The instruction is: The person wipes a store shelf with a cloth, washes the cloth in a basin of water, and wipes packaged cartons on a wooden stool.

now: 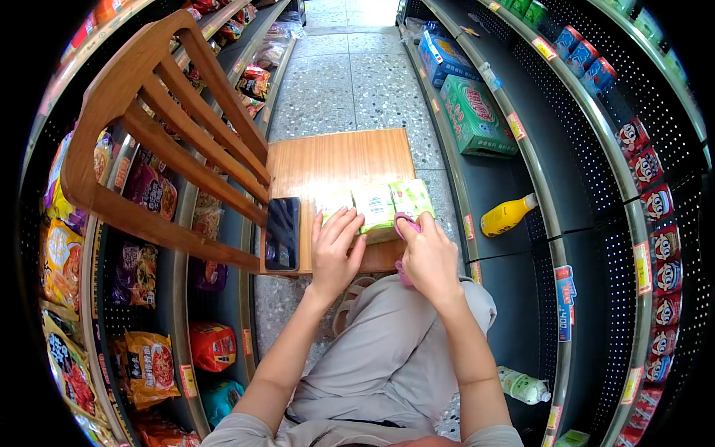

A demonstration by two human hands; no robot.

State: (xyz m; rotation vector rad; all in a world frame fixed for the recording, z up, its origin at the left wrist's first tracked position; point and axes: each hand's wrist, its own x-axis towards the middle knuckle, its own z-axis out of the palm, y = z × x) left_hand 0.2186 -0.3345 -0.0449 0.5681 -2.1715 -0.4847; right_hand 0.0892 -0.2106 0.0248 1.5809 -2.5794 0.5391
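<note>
On the wooden chair's seat (313, 160) lies a pack of green-and-white cartons (376, 203), three of them side by side, with a barcode on the middle one. My left hand (339, 242) lies over the left end and front edge of the pack, fingers stretched out. At the right front corner, my right hand (428, 253) is closed around a bunched purple-pink cloth (407, 226) that touches the pack. Part of the cloth hangs below the hand, and the rest is hidden in the fingers. A black phone (283, 233) lies to the left of my left hand.
The chair's slatted backrest (179, 127) rises on the left, before shelves of noodle packs (149, 365). On the right shelves are a green box (477, 115), a blue box (447, 56), a yellow bottle (508, 216) lying down and a clear bottle (523, 385).
</note>
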